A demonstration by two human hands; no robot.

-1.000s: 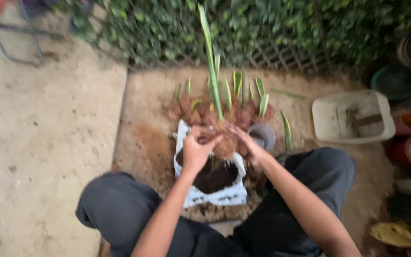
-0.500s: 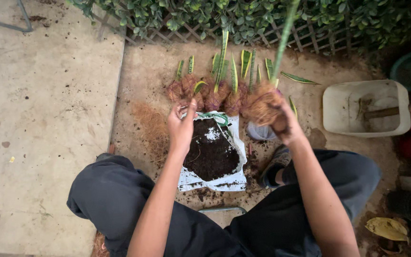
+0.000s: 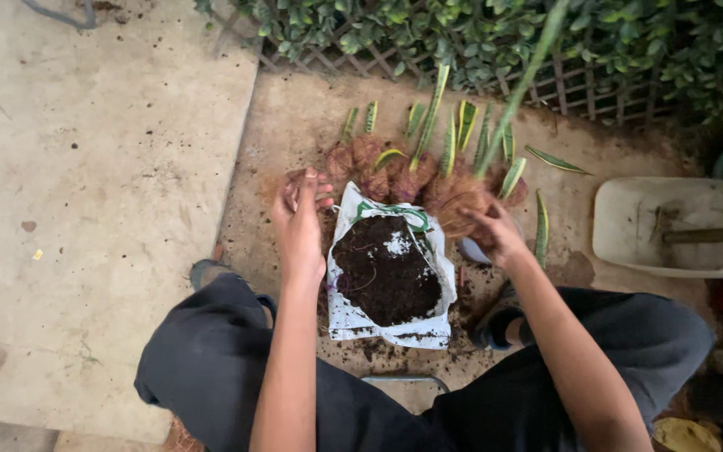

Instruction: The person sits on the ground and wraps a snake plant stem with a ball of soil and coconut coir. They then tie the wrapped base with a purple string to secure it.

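A white sack of dark soil lies open on the ground between my knees. My right hand grips a plant with a brown fibre-wrapped root ball and a long green leaf, held just right of the sack's top. To the left of the sack, my left hand is raised with its fingers loosely curled; whether it holds anything is unclear. Behind the sack stands a row of similar fibre-wrapped plants with green and yellow leaves.
A white rectangular tub with a tool in it sits at the right. A lattice fence and hedge run along the back. Concrete paving lies to the left. Red and green pots crowd the right edge.
My left hand has left the sack's edge and moved out to the left. The right hand with the plant has stayed beside the sack's top right.
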